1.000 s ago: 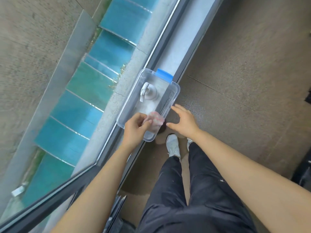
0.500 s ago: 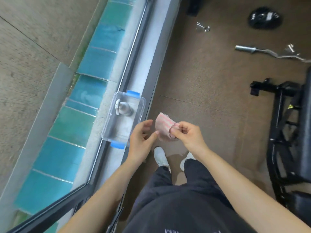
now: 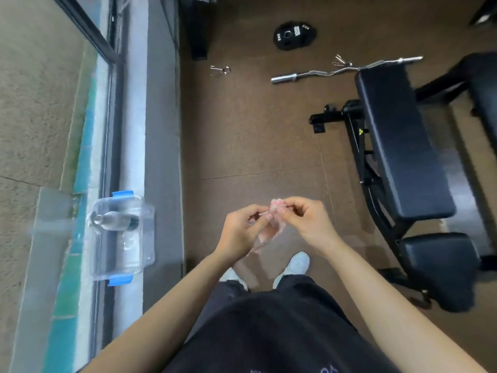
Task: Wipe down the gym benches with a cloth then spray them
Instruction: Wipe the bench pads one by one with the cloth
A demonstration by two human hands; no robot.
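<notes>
A small pink cloth (image 3: 275,224) hangs bunched between my two hands at the middle of the view. My left hand (image 3: 242,232) pinches its left edge and my right hand (image 3: 309,222) pinches its top. A black padded gym bench (image 3: 398,146) stands to the right, with its seat pad (image 3: 438,259) nearer me. On the window sill at the left a clear plastic box (image 3: 146,238) with blue clips holds a spray bottle (image 3: 113,220) lying on its side.
On the brown floor beyond lie a curl bar (image 3: 336,72), a black weight plate (image 3: 294,35) and two spring collars (image 3: 222,70). A second black bench (image 3: 484,98) shows at the right edge. A glass window runs along the left. My feet stand below my hands.
The cloth came out of the clear box in my left hand and went to both hands. My view swung right, away from the sill, bringing the bench into sight.
</notes>
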